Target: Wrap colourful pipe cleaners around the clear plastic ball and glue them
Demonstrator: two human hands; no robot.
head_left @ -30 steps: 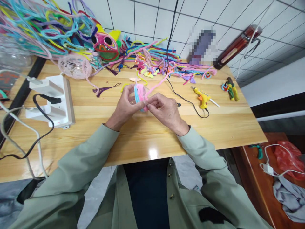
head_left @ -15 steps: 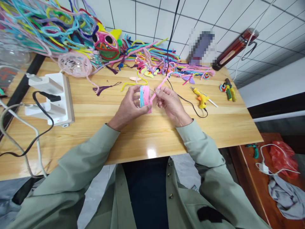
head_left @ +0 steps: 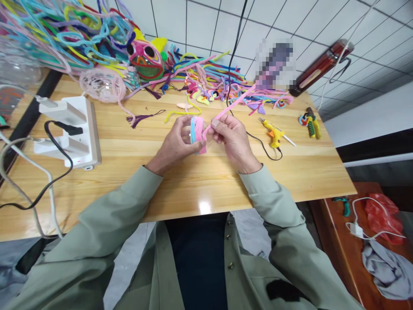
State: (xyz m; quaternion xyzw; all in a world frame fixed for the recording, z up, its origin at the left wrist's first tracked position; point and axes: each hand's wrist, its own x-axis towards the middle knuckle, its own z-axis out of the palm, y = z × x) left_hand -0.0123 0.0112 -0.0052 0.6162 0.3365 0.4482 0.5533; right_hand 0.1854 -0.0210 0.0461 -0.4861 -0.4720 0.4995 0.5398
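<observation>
My left hand [head_left: 177, 140] is wrapped round a clear, rounded plastic piece [head_left: 199, 131] banded with light blue and pink pipe cleaner, its thumb on the near side. Between the thumb and fingers of my right hand [head_left: 231, 137] is pinched a pink pipe cleaner [head_left: 235, 102]. One end of this strand meets the pink band; the other slants up and away to the right, over the pile at the back. Part of the plastic piece is hidden behind my fingers.
Behind lie loose pipe cleaners [head_left: 206, 71], a decorated mask-like ball [head_left: 146, 60] and a clear oval piece [head_left: 101, 84]. A yellow glue gun [head_left: 275, 134] and pliers [head_left: 312, 124] lie right, near a red flask [head_left: 322, 66]. A power strip [head_left: 88, 133] stands left.
My right hand has drawn back to the right from the wrapped piece, gripping the pink pipe cleaner. The strand is now straighter and stretches further up and right. The left hand has turned the piece slightly.
</observation>
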